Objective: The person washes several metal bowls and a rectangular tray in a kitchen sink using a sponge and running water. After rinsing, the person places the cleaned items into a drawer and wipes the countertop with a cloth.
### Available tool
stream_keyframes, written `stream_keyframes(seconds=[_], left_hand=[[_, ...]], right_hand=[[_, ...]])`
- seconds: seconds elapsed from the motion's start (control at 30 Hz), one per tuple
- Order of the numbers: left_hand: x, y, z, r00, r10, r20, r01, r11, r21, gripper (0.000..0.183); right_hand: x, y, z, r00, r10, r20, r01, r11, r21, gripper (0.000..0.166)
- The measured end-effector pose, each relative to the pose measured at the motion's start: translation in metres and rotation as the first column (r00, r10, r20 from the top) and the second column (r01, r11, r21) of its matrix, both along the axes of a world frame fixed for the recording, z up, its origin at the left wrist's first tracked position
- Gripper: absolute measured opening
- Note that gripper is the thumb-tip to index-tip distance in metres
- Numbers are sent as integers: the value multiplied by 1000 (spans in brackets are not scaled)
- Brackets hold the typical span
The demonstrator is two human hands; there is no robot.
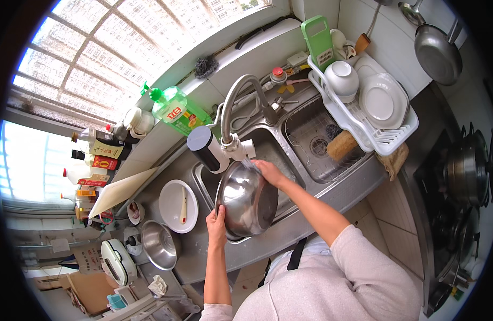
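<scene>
A stainless steel bowl (246, 200) is tipped on its side over the left sink basin, its shiny outside and flat base facing up. My left hand (217, 225) grips its near left rim, thumb on the outer wall. At the bowl's upper edge is my right hand (269, 173), its fingertips wet and partly hidden by water. That water runs from a white filter (236, 148) fitted to the curved faucet (246, 82). The left basin (292, 170) shows behind the bowl and right forearm.
Left on the counter are a white plate (170, 200) bearing a peeler-like handled tool and another steel bowl (160, 244). A green detergent bottle (180, 110) stands behind. Rightward, a sponge (342, 146) lies in the right basin, beside a dish rack (385, 146) and stove (427, 192).
</scene>
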State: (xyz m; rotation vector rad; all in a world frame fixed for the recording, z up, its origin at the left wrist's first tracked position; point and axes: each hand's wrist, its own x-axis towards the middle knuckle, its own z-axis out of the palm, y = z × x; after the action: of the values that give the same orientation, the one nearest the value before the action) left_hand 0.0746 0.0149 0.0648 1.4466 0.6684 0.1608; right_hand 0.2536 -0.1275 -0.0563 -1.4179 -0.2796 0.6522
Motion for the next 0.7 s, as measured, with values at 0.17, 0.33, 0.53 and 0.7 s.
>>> stream_keyframes(seconds=[0.17,0.33,0.53,0.7], left_hand=[[-7,9,-13,999,42,-1,-42,999,1,23],[-11,11,-20,1000,5,-24,-4,1000,24,22],[-15,12,2,998,-24,-65,25,999,21,23],[-40,41,-19,996,-3,-88,11,996,89,25]], right_hand=[[-41,9,46,848,-18,530,207,931,-299,37],[-100,10,102,480,233,846,59,953,-296,43],[-36,12,11,987,-147,59,151,985,-80,36],[-48,27,4,989,-68,132,100,961,-257,39]])
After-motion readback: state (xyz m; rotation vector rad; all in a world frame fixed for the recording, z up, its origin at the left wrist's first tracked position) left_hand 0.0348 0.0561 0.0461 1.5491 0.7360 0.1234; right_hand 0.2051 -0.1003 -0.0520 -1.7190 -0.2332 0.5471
